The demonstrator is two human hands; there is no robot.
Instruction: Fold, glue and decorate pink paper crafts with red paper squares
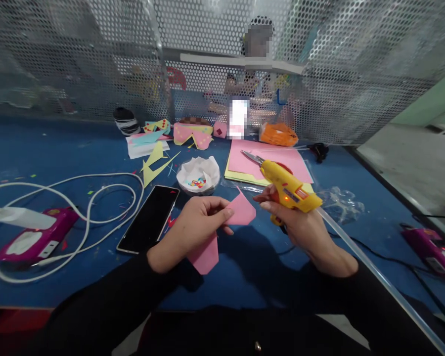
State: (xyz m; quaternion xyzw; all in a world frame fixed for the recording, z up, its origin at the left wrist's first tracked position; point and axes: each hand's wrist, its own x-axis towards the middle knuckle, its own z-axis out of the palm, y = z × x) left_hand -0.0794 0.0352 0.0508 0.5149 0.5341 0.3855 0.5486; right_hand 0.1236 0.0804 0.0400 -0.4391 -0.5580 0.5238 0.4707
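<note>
Between the thumb and fingers of my left hand [200,220] is a pink paper cutout [243,211]; one part sticks out right and another hangs below the hand. My right hand [300,230] is wrapped round a yellow hot glue gun [289,185], with an orange light showing on its side. A long clear glue stick [378,272] runs out of its back end. The gun's nozzle is hard to make out against the scissors [252,157] behind it, which lie on pink paper sheets [278,153]. A lined bowl [198,173] with small coloured bits stands beyond my left hand.
A black phone [148,217] lies left of my left arm. Farther left, a white cable [92,198] loops round a purple power strip [33,242]; another purple power strip [433,252] sits right. Paper masks [193,134] and an orange packet [278,134] stand before a perforated screen [207,29].
</note>
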